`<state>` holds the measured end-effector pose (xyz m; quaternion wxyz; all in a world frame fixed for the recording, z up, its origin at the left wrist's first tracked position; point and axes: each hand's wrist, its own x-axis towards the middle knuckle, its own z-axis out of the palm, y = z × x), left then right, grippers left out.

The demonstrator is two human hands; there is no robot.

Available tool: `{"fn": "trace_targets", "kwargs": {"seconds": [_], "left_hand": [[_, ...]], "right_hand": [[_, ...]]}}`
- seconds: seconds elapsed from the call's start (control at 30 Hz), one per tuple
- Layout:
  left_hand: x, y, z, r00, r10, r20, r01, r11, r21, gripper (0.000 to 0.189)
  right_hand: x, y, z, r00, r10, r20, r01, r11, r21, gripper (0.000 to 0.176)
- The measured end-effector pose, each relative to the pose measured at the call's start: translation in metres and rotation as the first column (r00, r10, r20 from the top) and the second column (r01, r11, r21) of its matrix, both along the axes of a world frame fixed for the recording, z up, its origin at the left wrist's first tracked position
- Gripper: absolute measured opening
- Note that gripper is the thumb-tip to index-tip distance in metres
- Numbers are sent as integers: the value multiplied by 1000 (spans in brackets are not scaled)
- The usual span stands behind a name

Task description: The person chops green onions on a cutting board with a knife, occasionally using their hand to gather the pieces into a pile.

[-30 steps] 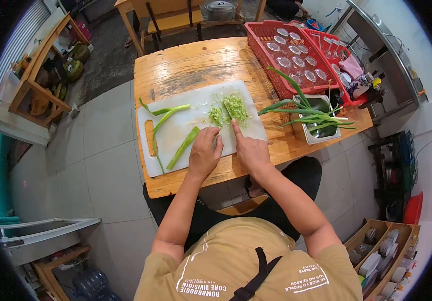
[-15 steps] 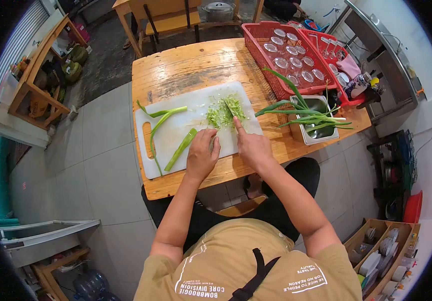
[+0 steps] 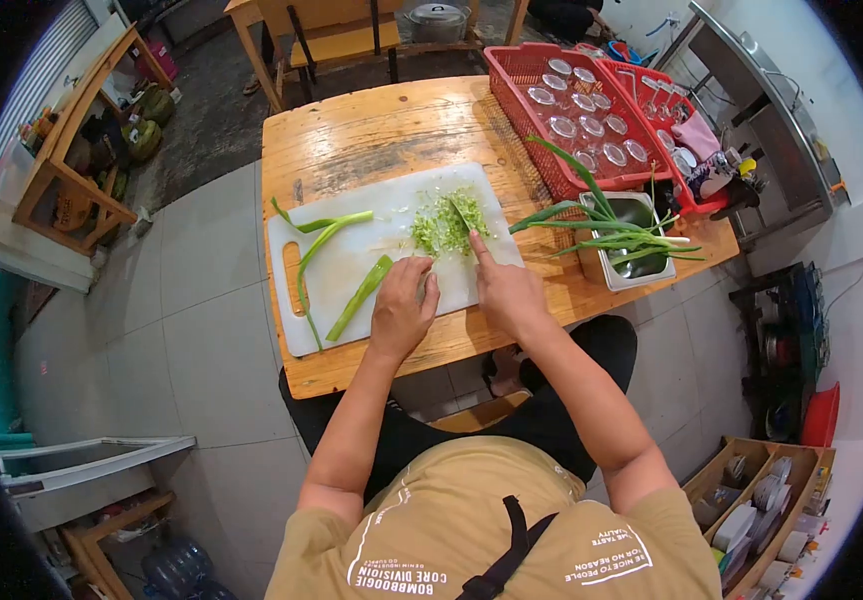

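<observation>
My right hand (image 3: 509,292) grips a knife (image 3: 462,214), index finger stretched along it, over chopped green onion (image 3: 438,228) on a white cutting board (image 3: 351,250). My left hand (image 3: 403,308) rests near the board's front edge, fingers curled together with the tips by the chopped pile. Whether anything is under those fingers is hidden. Left of that hand lies a thick cut green stalk (image 3: 359,298). Farther left, a bent length of green onion (image 3: 317,258) crosses the board's handle slot.
Whole green onions (image 3: 631,236) lie across a metal container (image 3: 641,276) right of the board. Behind it, a red basket (image 3: 541,150) holds several upturned glasses. The wooden table's (image 3: 371,125) front edge is close to my lap. A chair (image 3: 346,45) stands beyond.
The knife and my right hand have shifted very slightly over the chopped green onion. My left hand keeps nearly the same place and shape.
</observation>
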<state>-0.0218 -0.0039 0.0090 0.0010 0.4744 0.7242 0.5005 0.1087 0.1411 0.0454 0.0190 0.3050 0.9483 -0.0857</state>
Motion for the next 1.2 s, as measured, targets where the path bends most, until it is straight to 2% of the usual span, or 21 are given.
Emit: {"fn": "trace_targets", "kwargs": {"seconds": [0.1, 0.2, 0.3, 0.4, 0.53, 0.7, 0.8, 0.83, 0.9, 0.93, 1.0, 1.1, 1.2], "left_hand": [[1, -1, 3, 1000, 1, -16, -1, 1000, 2, 20], [0, 0, 0, 999, 7, -47, -7, 1000, 7, 20], [1, -1, 0, 999, 24, -35, -23, 1000, 9, 20], [1, -1, 2, 999, 19, -35, -19, 1000, -10, 20], [-1, -1, -1, 1000, 4, -24, -5, 1000, -14, 20], [-1, 0, -2, 1000, -10, -8, 10, 1000, -5, 20], [0, -1, 0, 1000, 10, -26, -9, 1000, 5, 20], [0, -2, 0, 1000, 10, -26, -10, 1000, 3, 20], [0, 0, -1, 999, 16, -39, -15, 1000, 18, 20], [0, 2, 0, 999, 17, -38, -16, 1000, 23, 20], [-1, 0, -1, 1000, 4, -18, -4, 1000, 13, 20], [0, 0, -1, 999, 15, -42, -14, 1000, 20, 20], [0, 0, 0, 1000, 10, -20, -10, 1000, 6, 20]], "right_hand": [[-1, -6, 27, 998, -59, 18, 59, 998, -16, 66], [4, 2, -21, 1000, -19, -11, 19, 999, 30, 65], [4, -1, 16, 1000, -24, 16, 24, 999, -24, 65], [4, -3, -18, 999, -12, -51, 13, 999, 30, 66], [2, -7, 9, 1000, -8, 24, 9, 999, -37, 70], [0, -11, -18, 998, 41, -49, -39, 998, 44, 68], [-2, -16, 17, 1000, 6, -13, -6, 1000, 15, 67], [-1, -17, 7, 1000, 7, -14, -7, 1000, 13, 67], [5, -17, -19, 998, 60, -37, -55, 990, 127, 67], [5, -15, -10, 997, 61, -36, -56, 990, 132, 67], [4, -18, 12, 1000, 28, 6, -28, 999, 24, 68], [7, -24, -15, 998, 19, -62, -15, 998, 68, 66], [5, -21, 5, 999, 27, -31, -26, 999, 39, 65]]}}
